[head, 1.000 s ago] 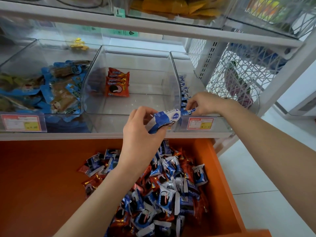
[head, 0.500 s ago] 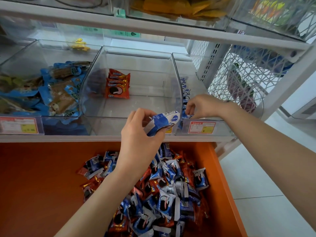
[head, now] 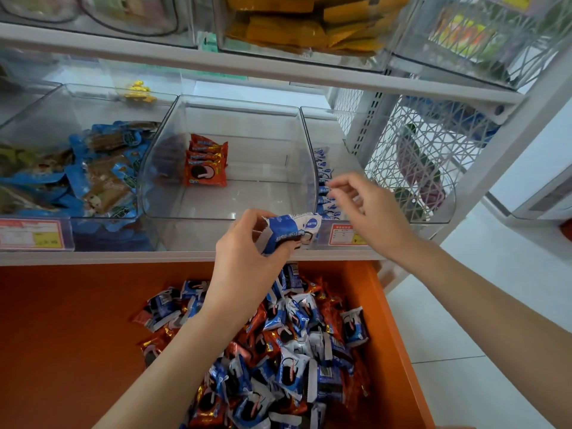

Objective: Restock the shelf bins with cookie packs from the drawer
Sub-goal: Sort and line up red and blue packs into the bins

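My left hand (head: 247, 252) grips a blue cookie pack (head: 291, 232) in front of the shelf edge, above the orange drawer (head: 393, 335). The drawer holds a heap of several blue and red cookie packs (head: 288, 351). My right hand (head: 368, 212) hovers with fingers loosely spread over the narrow right bin (head: 346, 168), just above a row of blue packs (head: 323, 187) standing inside it; it holds nothing. The clear middle bin (head: 247, 209) holds a short stack of red cookie packs (head: 205, 164) at its back left.
A left bin (head: 46, 125) is filled with blue-wrapped snacks. Price tags (head: 31, 235) hang on the shelf front. A white wire mesh panel (head: 411, 156) closes the shelf's right side. An upper shelf carries bins with orange packs (head: 309, 29). White tiled floor lies to the right.
My right hand has let go of the blue pack it was placing in the right bin and lifted, fingers opening. My left hand with its pack has stayed about in place.
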A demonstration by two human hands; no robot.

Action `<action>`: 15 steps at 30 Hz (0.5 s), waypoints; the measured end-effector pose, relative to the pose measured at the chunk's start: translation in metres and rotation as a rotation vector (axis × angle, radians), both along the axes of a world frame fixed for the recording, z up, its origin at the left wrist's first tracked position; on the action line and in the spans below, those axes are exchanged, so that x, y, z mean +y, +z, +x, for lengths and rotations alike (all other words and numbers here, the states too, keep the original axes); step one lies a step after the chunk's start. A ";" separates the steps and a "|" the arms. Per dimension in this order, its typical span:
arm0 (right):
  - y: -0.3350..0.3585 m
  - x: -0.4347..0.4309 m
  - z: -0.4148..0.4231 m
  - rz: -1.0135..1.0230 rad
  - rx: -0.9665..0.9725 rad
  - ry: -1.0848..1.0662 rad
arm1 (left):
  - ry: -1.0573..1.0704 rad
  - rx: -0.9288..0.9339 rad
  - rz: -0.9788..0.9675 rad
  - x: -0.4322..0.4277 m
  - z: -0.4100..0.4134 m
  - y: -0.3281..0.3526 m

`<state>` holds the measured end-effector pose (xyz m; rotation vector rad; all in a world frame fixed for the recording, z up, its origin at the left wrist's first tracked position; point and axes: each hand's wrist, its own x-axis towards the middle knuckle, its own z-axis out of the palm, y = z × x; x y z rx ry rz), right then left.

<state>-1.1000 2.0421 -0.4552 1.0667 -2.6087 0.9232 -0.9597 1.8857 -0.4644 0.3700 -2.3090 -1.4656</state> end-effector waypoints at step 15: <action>0.013 0.014 0.066 -0.262 -0.655 0.140 | -0.139 0.002 0.300 0.013 0.011 0.004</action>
